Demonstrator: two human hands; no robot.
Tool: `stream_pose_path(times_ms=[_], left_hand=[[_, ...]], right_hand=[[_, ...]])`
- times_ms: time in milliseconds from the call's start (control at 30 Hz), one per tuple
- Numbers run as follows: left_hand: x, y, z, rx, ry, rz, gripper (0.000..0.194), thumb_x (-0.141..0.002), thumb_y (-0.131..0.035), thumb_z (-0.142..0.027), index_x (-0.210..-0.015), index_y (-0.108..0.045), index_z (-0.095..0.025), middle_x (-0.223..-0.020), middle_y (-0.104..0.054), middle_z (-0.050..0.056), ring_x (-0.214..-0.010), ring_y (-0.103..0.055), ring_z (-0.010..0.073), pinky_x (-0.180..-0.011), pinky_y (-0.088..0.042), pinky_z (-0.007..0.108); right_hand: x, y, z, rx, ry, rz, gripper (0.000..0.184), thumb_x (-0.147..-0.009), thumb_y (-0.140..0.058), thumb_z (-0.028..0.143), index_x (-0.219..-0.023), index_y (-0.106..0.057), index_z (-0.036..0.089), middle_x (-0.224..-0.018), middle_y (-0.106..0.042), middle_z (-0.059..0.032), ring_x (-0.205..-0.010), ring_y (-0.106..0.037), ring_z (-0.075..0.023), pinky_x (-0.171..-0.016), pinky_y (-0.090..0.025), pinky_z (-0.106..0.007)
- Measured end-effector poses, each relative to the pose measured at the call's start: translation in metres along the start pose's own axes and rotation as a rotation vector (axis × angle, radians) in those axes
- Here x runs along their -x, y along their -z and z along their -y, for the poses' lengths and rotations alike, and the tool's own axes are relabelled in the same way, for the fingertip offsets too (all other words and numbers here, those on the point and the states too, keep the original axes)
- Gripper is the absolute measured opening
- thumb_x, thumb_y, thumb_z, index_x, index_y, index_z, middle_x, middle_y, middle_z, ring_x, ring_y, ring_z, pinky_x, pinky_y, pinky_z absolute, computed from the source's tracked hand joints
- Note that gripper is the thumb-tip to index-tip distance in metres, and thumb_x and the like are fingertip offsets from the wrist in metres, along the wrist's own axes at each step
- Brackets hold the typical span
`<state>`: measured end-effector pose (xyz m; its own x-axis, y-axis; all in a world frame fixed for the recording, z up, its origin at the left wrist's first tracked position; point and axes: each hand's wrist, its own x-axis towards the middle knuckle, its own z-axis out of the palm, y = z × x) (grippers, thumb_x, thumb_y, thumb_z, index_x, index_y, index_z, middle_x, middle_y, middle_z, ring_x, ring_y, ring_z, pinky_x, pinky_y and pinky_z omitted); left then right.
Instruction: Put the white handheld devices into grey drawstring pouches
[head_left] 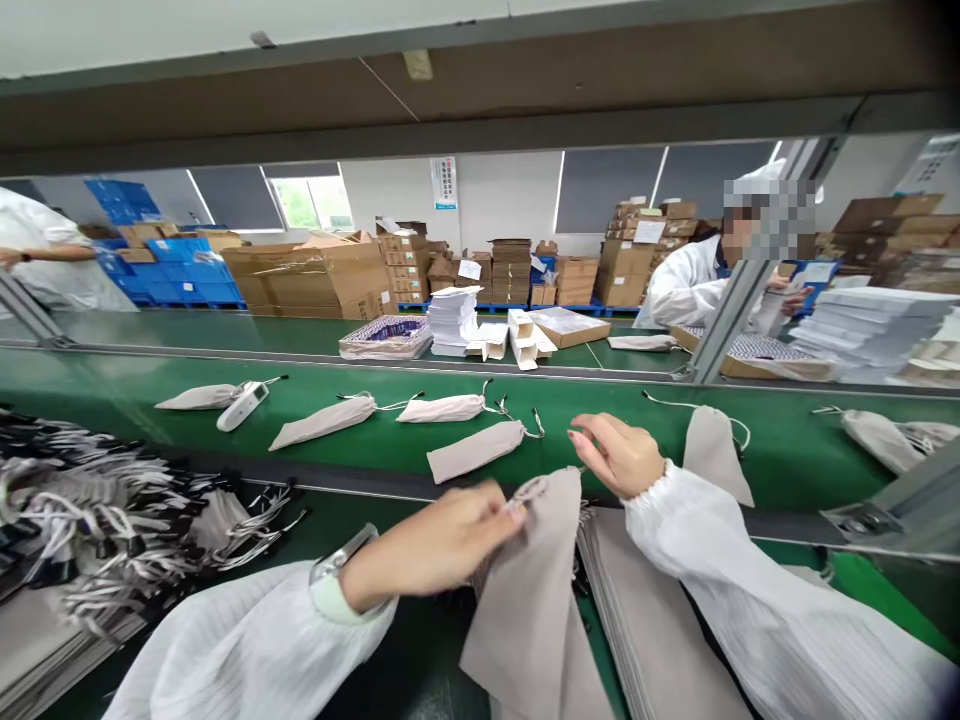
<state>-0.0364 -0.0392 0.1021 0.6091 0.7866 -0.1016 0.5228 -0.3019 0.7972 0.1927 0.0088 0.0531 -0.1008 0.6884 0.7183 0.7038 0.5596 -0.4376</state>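
My left hand (442, 535) pinches a light grey fabric drawstring pouch (525, 600) near its cord, slightly blurred. The pouch hangs down in front of me, its lower end spread wide. Just right of its upper corner is my right hand (619, 455), fingers bent and thumb and fingertip slightly apart, with nothing visible between them. Below my right forearm lies a stack of flat grey pouches (660, 620). At the left is a large heap of pouches with white cords and black cord ends (112, 530).
Several filled-looking pouches (476, 450) lie along the green belt (600, 385), with a white handheld device (244, 405) at its left. A metal post (757, 260) stands on the right. Across the belt are white box stacks (452, 320), cartons (307, 280) and a co-worker (686, 285).
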Motion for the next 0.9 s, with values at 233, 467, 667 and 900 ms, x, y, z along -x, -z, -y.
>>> stream_pose_path(times_ms=[233, 467, 667, 900], left_hand=[[0.027, -0.009, -0.016, 0.362, -0.040, -0.012, 0.037, -0.087, -0.031, -0.040, -0.058, -0.025, -0.018, -0.054, -0.022, -0.006, -0.047, -0.020, 0.0081, -0.044, -0.020, 0.021], [0.025, -0.015, -0.004, 0.330, -0.454, -0.233, 0.033, -0.090, -0.029, -0.032, -0.062, -0.042, -0.017, -0.060, -0.042, 0.000, -0.058, -0.042, 0.0123, -0.057, -0.035, 0.026], [0.023, -0.014, -0.012, 0.068, -0.466, -0.176, 0.024, -0.089, -0.030, -0.027, -0.079, -0.049, -0.018, -0.076, -0.050, 0.003, -0.070, -0.047, 0.0137, -0.066, -0.037, 0.026], [0.001, -0.044, 0.020, -0.654, -0.346, 0.158, 0.026, -0.075, -0.059, -0.030, -0.096, -0.048, -0.020, -0.091, -0.051, 0.004, -0.085, -0.046, 0.0214, -0.069, -0.040, 0.029]], right_hand=[[-0.004, -0.002, -0.016, -0.394, -0.314, 0.153, 0.043, -0.081, -0.030, 0.048, -0.071, -0.055, 0.015, -0.051, -0.053, -0.0005, -0.037, -0.033, -0.0062, -0.039, -0.030, -0.021], [0.034, -0.033, 0.089, -1.167, -0.335, 0.745, 0.047, -0.048, -0.074, 0.031, -0.085, -0.047, 0.019, -0.077, -0.053, 0.0016, -0.067, -0.052, -0.0106, -0.063, -0.043, -0.024], [-0.010, 0.007, 0.013, -0.554, -0.431, -0.484, 0.054, -0.054, -0.068, 0.030, -0.098, -0.039, 0.021, -0.093, -0.051, -0.0039, -0.083, -0.053, -0.0170, -0.078, -0.042, -0.033], [0.009, 0.016, -0.101, 0.308, -0.767, 0.157, 0.057, -0.063, -0.058, 0.031, -0.114, -0.039, 0.013, -0.098, -0.055, -0.0131, -0.088, -0.055, -0.0249, -0.074, -0.042, -0.038]])
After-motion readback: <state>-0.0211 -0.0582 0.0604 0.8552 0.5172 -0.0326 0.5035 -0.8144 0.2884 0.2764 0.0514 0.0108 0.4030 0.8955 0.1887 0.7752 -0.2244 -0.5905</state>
